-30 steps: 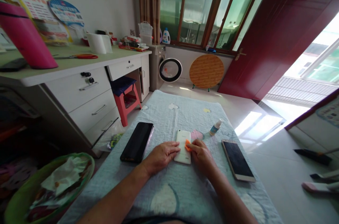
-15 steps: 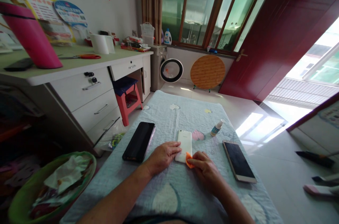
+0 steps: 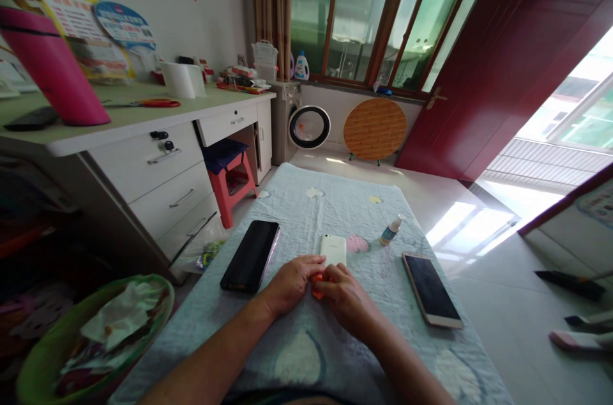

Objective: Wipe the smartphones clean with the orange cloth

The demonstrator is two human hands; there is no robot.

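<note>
A white phone point(image 3: 333, 246) lies back-up in the middle of a pale blue quilted cover point(image 3: 306, 213). My left hand point(image 3: 290, 282) rests on its near left edge, fingers laid flat and together. My right hand point(image 3: 345, 295) covers the phone's near end with its fingers pinched on a small orange cloth point(image 3: 318, 278), which touches the left hand's fingertips. A black phone point(image 3: 249, 255) lies screen-up to the left. A gold-rimmed phone point(image 3: 431, 297) lies screen-up to the right. A small spray bottle point(image 3: 390, 230) lies on its side beyond the white phone.
A white desk with drawers point(image 3: 143, 156) stands at the left, a red stool point(image 3: 228, 176) under it. A green basket point(image 3: 86, 335) of crumpled waste sits at the lower left. A round wooden tabletop point(image 3: 374, 129) and a washing machine point(image 3: 301, 124) are against the far wall.
My right hand has carried the orange cloth from the phone's right side down over its near end, then left until it meets my left hand. The left hand stayed put.
</note>
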